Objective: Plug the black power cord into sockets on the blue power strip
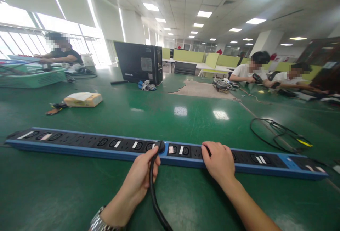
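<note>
The left hand [142, 176] has its grip closed around a black power cable [155, 202], fingers wrapped about it just below the plug [160, 147]. The plug sits at a socket of the long blue power strip [87, 149], near the strip's middle; whether it is fully seated cannot be told. From the hand the cable runs down toward the near edge of the view. A metal watch [99, 222] is on the left wrist.

The right hand [219, 162] lies on the power strip to the right of the plug, palm down, fingers curled over the black socket face and the heel over the near blue edge. It presses on the strip rather than clasping anything; its grip holds nothing.

The power strip lies flat on the green table [53, 195], stretching nearly across the whole width of the view, with rows of black sockets and small white labels along it.

Beyond the strip's right end, a loose coil of black cable [276, 135] lies on the table. Beyond the strip's left part rests a tan box [83, 99], with a small dark object just beside it. Farther behind the strip's middle stands a black computer case [139, 62]. Well beyond the left end is a green basket [32, 77], and a person sits behind it. Well beyond the right end, two more people sit at the table, their hands on small dark items.
</note>
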`<state>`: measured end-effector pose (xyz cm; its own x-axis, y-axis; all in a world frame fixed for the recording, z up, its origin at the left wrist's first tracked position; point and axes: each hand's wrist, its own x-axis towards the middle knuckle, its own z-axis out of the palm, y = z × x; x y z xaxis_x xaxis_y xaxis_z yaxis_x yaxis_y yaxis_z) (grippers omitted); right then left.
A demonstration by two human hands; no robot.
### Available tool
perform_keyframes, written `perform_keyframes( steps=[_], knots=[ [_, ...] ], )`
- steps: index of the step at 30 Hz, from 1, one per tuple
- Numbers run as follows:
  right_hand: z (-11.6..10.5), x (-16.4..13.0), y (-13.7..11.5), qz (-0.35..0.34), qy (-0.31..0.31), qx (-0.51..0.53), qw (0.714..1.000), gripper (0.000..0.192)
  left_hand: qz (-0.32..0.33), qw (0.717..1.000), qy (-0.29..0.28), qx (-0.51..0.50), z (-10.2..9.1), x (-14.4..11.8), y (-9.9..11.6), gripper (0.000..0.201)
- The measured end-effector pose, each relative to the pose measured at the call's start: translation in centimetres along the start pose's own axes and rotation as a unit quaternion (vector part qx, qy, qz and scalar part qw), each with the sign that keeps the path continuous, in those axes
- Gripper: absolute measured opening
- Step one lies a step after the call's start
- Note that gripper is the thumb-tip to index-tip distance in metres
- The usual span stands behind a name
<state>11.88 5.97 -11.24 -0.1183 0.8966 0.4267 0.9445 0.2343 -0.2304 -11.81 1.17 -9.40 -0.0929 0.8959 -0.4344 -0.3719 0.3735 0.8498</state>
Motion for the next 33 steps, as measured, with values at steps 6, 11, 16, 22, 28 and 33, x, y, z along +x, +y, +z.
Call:
perform_keyframes(
  steps=[6, 11, 16, 22, 28, 33],
  knots=[
    [0.2, -0.1, 0.2, -0.002, 0.009, 0.002, 1.0, 0.025, 0.026, 0.997, 0.005, 0.078, 0.8, -0.2, -0.4, 0.047],
    [0.2, 0.0, 0.2, -0.003, 0.009, 0.005, 1.0, 0.026, 0.037, 0.997, -0.002, 0.065, 0.9, -0.2, -0.6, 0.046],
    [0.2, -0.1, 0.2, -0.003, 0.015, 0.002, 1.0, 0.025, 0.033, 0.998, -0.024, 0.049, 0.6, 0.0, -0.9, 0.046],
    [0.3, -0.1, 0.1, -0.007, 0.024, 0.005, 1.0, 0.024, -0.002, 0.997, -0.069, -0.022, 0.7, -0.1, -0.6, 0.043],
    [0.1, -0.1, -0.1, 0.002, 0.017, 0.012, 1.0, 0.025, 0.047, 0.994, -0.086, -0.057, 1.0, -0.8, -0.4, 0.04],
    [0.2, 0.0, -0.1, 0.001, 0.02, 0.007, 1.0, 0.024, 0.14, 0.97, -0.125, -0.157, 1.9, -2.5, 2.1, 0.036]
  ],
)
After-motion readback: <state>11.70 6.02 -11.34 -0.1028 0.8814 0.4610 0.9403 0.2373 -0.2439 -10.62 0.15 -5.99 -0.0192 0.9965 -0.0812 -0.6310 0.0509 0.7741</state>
